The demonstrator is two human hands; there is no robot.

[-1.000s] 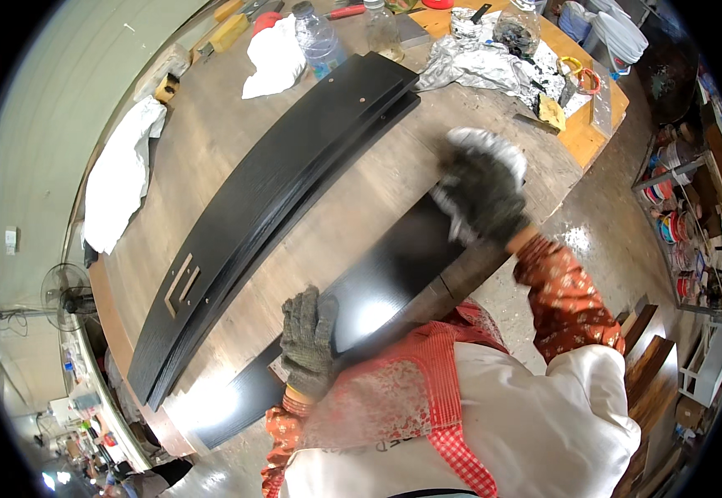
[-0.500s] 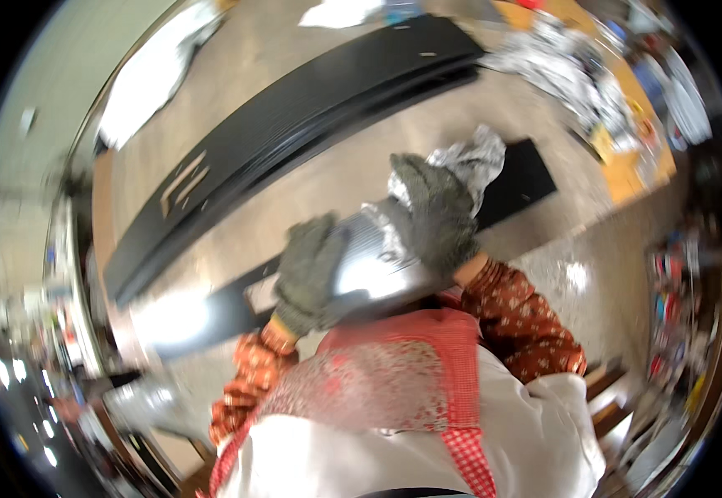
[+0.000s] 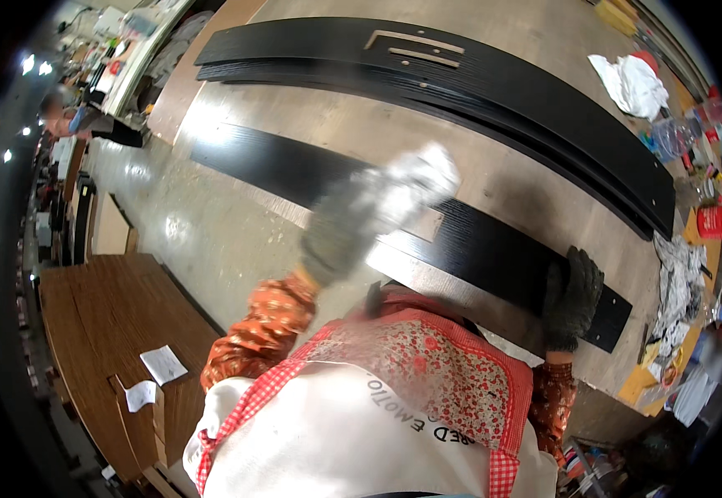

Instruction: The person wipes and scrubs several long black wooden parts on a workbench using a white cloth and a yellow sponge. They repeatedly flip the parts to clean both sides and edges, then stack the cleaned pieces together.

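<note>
A long black wood-grain board [image 3: 494, 249] lies along the near edge of the table, with a pale rectangular cutout near its middle. My left hand [image 3: 340, 232], in a dark grey work glove, is closed on a crumpled whitish cloth [image 3: 423, 178] over the middle of the board; both are smeared by motion. Near the board's right end, my gloved right hand [image 3: 572, 299] rests on top, its fingers stretched toward the far edge. Beyond lies a stack of long curved black boards [image 3: 460, 79], the top one bearing pale slots and small holes.
The wooden table [image 3: 319, 108] holds a white cloth [image 3: 631, 83], a clear plastic bottle [image 3: 675, 137], a red container [image 3: 714, 222] and a crumpled grey cloth [image 3: 678, 278] along its right side. Brown panels [image 3: 112, 324] with papers stand at the lower left. Another person [image 3: 70, 120] is far left.
The cloth has passed from my right hand to my left. My right hand has moved to the board's right end. The view has turned, showing more floor at the left.
</note>
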